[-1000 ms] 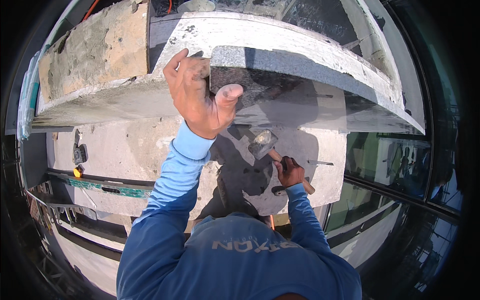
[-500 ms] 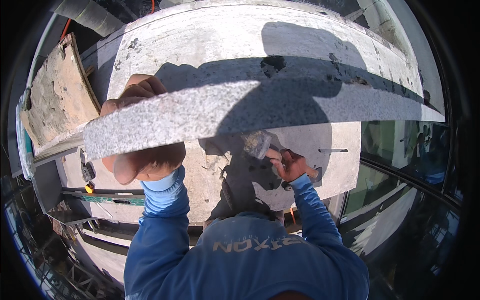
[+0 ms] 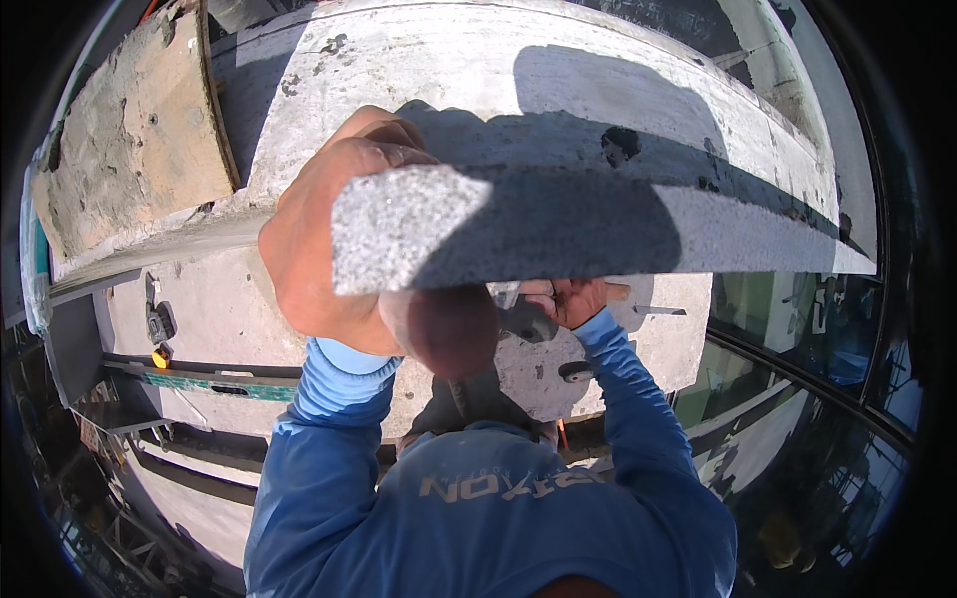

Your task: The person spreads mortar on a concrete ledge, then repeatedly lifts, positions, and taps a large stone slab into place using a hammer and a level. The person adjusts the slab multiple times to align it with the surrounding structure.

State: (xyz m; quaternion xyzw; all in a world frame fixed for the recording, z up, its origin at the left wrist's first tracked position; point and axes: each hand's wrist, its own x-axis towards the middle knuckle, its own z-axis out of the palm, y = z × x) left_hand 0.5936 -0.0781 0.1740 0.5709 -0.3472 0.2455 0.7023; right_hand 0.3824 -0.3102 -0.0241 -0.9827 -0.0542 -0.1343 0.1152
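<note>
A long speckled grey stone slab [image 3: 568, 237] stretches across the view, its near edge facing me. My left hand [image 3: 324, 239] is closed around its left end, fingers over the top and thumb underneath. Below the slab, my right hand [image 3: 580, 302] grips a hammer by its wooden handle [image 3: 617, 292]. The hammer's grey head is mostly hidden behind the slab's lower edge. Beside my right hand, a thin dark flat piece [image 3: 659, 310] lies on the pale surface [image 3: 219, 289].
A rough, mortar-stained board [image 3: 125, 135] leans at the far left. A green level [image 3: 204, 381] lies at the left, near a small yellow-and-black tool [image 3: 159, 349]. A pale stone ledge [image 3: 419, 60] runs behind the slab. Dark glass panes [image 3: 797, 309] stand at the right.
My left hand and the slab's left end have moved right and closer to me. My right hand has shifted up slightly with the hammer, which is now largely covered by the slab.
</note>
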